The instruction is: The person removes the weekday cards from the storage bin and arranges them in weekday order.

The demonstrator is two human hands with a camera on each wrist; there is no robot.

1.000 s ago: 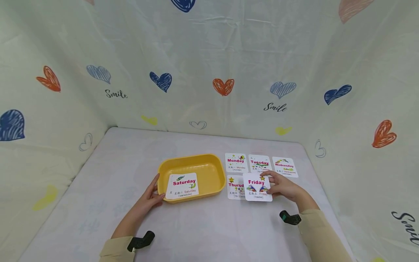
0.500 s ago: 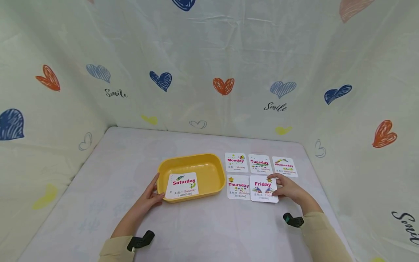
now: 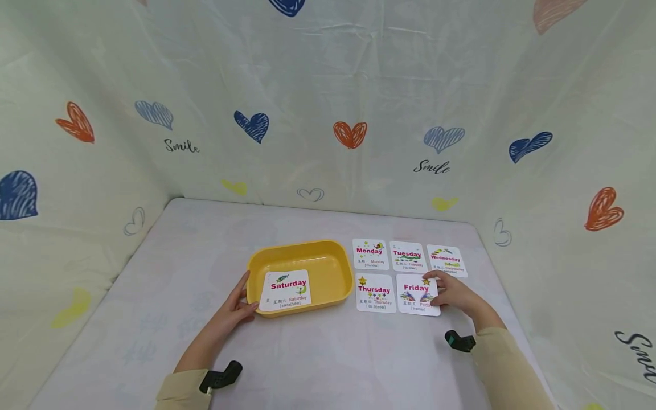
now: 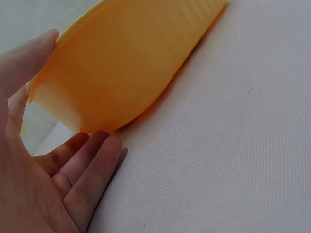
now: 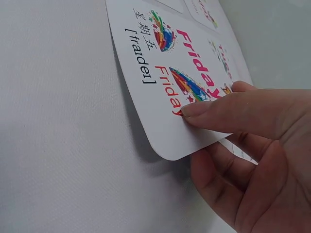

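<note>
My right hand (image 3: 455, 293) pinches the right edge of the white Friday card (image 3: 410, 304), thumb on its printed face and fingers underneath. In the right wrist view, the Friday card (image 5: 150, 107) is slightly raised above the table at its near edge. It sits beside the Thursday card (image 3: 376, 302). My left hand (image 3: 233, 310) grips the near left corner of a yellow tray (image 3: 333, 267); in the left wrist view, the thumb touches the wall of the tray (image 4: 121, 63) near its rim and curled fingers meet its base. A Saturday card (image 3: 287, 291) leans inside the tray.
Behind the Thursday and Friday cards lie the Monday card (image 3: 370, 262), Tuesday card (image 3: 408, 263) and Wednesday card (image 3: 445, 266) in a row. A white cloth covers the table (image 3: 328, 359). A heart-printed curtain (image 3: 297, 74) encloses the back and sides.
My right hand has moved right with the Friday card, which overlapped the Thursday card before and now lies beside it, lower. The left hand and tray have not moved.
</note>
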